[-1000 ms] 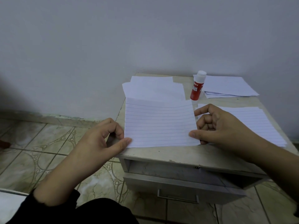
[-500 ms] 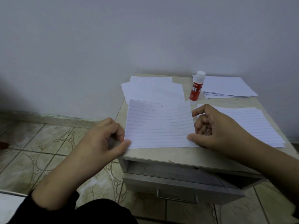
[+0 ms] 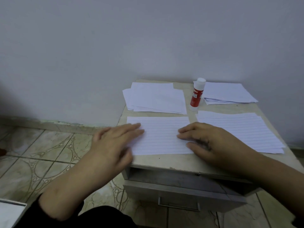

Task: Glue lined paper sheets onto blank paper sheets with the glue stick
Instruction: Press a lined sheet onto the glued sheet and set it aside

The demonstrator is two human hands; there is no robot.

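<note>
Both hands, left hand (image 3: 118, 139) and right hand (image 3: 202, 139), press flat with spread fingers on a lined sheet (image 3: 162, 135) at the bench's front edge. Glue stick (image 3: 197, 94) stands capped; more lined sheets (image 3: 238, 129) wait unglued.

only readable thing here is the red label on the glue stick (image 3: 196, 94) standing on the bench (image 3: 174, 160), where white letters say "GLUE STICK" running up the tube, plus a brand word above it that's cut off and too blurry to make out
</note>
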